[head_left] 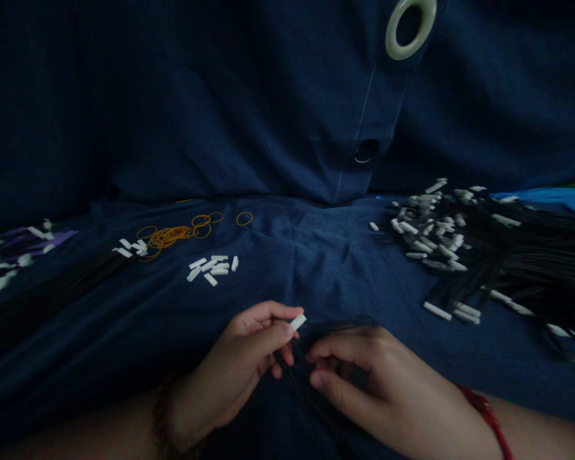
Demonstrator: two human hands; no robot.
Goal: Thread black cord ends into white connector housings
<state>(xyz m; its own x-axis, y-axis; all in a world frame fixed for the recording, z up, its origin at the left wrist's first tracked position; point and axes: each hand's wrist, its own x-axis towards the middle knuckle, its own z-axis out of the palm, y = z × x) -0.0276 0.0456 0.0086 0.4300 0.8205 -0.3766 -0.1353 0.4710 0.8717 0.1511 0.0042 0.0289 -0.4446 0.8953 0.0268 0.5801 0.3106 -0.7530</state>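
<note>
Between the thumb and index finger of my left hand (pixel 253 348) is a small white plastic connector (pixel 298 322). Thin black wires (pixel 292 377) run beneath it and hang down between my hands. My right hand (pixel 374 383) is just to the right, its fingers curled and the thumb close to the index finger near the wires. Whether those fingertips hold a wire is too dark to make out. A few fine black strands (pixel 349 324) loop above my right knuckles. Beyond my left hand lies a small pile of loose white connectors (pixel 215 267).
Dark blue cloth (pixel 316 255) covers the surface and hangs behind, with metal eyelets (pixel 411 29). Orange rubber bands (pixel 172 236) lie at left, beside a wire bundle with white ends (pixel 131 248). A large heap of black wires (pixel 546 255) with white connectors fills the right.
</note>
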